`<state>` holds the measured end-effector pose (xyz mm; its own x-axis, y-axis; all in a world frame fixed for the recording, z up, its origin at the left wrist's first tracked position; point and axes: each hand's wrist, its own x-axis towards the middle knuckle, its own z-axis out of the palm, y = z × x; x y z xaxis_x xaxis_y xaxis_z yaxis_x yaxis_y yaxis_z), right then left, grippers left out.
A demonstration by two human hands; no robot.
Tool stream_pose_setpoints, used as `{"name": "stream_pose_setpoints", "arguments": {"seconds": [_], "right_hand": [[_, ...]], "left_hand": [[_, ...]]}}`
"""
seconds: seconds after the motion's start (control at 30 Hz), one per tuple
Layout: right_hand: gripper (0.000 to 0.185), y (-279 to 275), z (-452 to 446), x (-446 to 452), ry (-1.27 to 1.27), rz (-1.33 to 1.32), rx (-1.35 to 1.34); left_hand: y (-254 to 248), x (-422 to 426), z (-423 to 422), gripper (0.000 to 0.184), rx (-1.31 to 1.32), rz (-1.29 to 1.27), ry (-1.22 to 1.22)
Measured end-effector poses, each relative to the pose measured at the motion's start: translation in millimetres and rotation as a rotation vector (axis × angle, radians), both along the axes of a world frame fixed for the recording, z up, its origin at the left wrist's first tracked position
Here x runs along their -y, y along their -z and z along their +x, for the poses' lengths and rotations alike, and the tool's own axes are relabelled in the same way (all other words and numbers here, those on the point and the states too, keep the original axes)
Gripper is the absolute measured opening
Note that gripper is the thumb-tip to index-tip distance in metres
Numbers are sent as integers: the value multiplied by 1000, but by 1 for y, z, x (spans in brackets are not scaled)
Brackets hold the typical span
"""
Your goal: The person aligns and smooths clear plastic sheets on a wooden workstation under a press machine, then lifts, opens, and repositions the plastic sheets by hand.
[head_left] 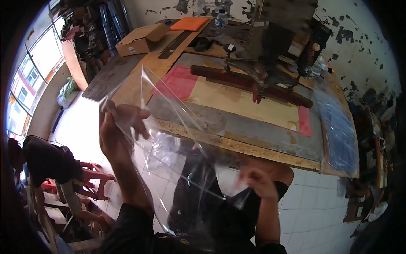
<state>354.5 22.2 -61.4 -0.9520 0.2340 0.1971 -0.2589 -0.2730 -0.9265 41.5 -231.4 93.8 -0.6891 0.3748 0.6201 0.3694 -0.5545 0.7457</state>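
A clear plastic sheet (169,169) hangs in folds in front of my body, over my lap. My left hand (120,127) is raised at the left and grips its upper corner between thumb and fingers. My right hand (258,181) is lower, near the right edge of the sheet and below the table's front edge. Its fingers are smeared by motion, and whether they touch the plastic does not show. Beyond the hands, a screen-printing frame (279,149) lies on the wooden table, with a dark red bar (249,86) across it.
A stack of clear plastic sheets (338,131) lies at the table's right side. Toward the back are a cardboard box (141,39), an orange sheet (189,23) and a water bottle (220,19). Another person (50,163) bends over near red stools (96,180) at the left.
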Motion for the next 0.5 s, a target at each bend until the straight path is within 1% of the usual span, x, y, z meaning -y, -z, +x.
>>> {"name": "stream_pose_setpoints", "arguments": {"seconds": [0.03, 0.07, 0.1, 0.13, 0.17, 0.2, 0.23, 0.27, 0.3, 0.33, 0.37, 0.43, 0.47, 0.5], "right_hand": [[18, -14, 16, -9, 122, 0, 19], [26, -37, 27, -15, 211, 21, -11], [34, -51, 34, -21, 285, 4, -32], [26, -57, 37, -24, 421, 14, -129], [36, -69, 38, -27, 428, -25, -207], [41, -77, 44, -28, 427, -18, -184], [45, -84, 48, -31, 424, -8, -160], [45, -86, 52, -33, 420, -2, -161], [45, -86, 57, -33, 433, 24, -73], [45, -84, 63, -32, 444, 50, 13], [45, -78, 72, -33, 438, 56, 9], [39, -56, 93, -34, 464, 55, 277], [33, -48, 100, -32, 413, 27, 362], [25, -41, 110, -28, 381, 39, 439]], "left_hand": [[-2, 6, -14, 43, -40, -22, -98], [-8, 13, -25, 35, -141, -80, 9], [-12, 15, -26, 35, -142, -80, 8], [-16, 16, -26, 30, -164, -146, 45], [-19, 16, -27, 27, -186, -210, 82], [-23, 13, -25, 23, -158, -204, 104], [-23, 8, -23, 23, -157, -198, 103], [-21, 2, -21, 30, -207, -226, 44], [-20, -1, -20, 39, -257, -255, -18], [-22, 0, -17, 38, -235, -305, 16], [-21, 0, -16, 38, -236, -299, 9], [-17, 1, -12, 24, -121, -325, 195], [-14, -2, -5, 20, -56, -300, 188], [-13, -8, 5, 20, -54, -298, 184]]}}
